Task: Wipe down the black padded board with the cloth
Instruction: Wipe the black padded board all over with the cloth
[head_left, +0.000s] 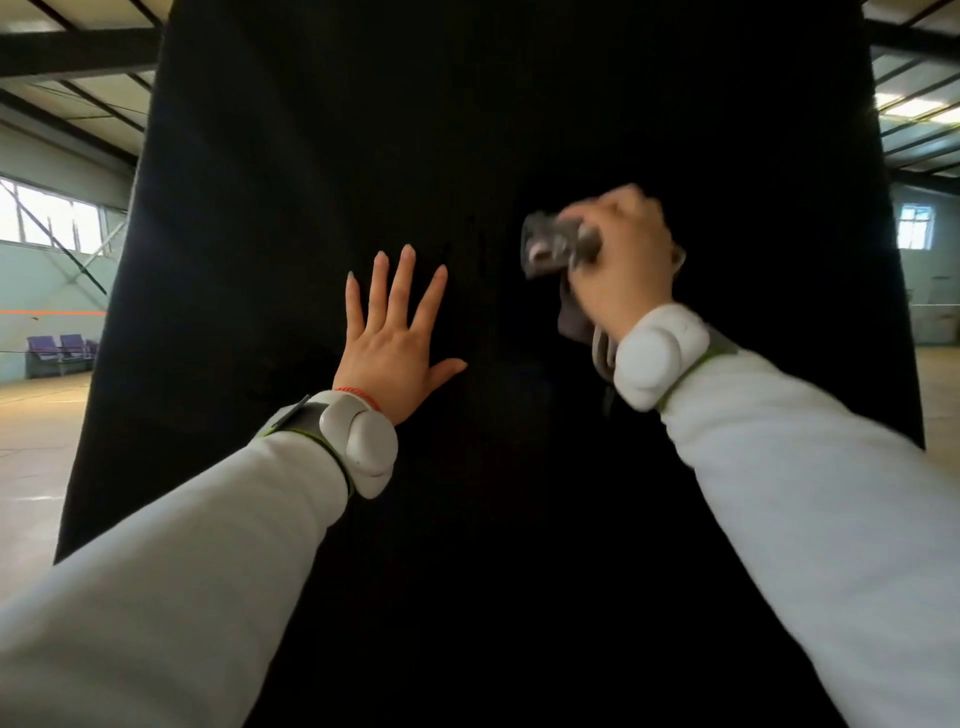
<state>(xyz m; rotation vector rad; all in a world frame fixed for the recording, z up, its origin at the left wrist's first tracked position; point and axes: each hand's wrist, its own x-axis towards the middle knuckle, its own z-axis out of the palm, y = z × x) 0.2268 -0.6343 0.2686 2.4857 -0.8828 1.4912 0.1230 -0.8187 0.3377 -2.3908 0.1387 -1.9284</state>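
Behind you stretches a large sports hall with purple seats (61, 349) by the far wall, and right in front, filling the head view, the tall black padded board (519, 114) stands upright on the pale floor (31, 447). Your left hand (395, 343) lies flat on the padding with its fingers spread, while your right hand (621, 260) grips the bunched grey cloth (558, 247), blurred, close to the board's right half. With the cloth wadded so tightly, I judge each pass would cover little and leave streaks, and a hard push could rock the board if your bracing palm slips.
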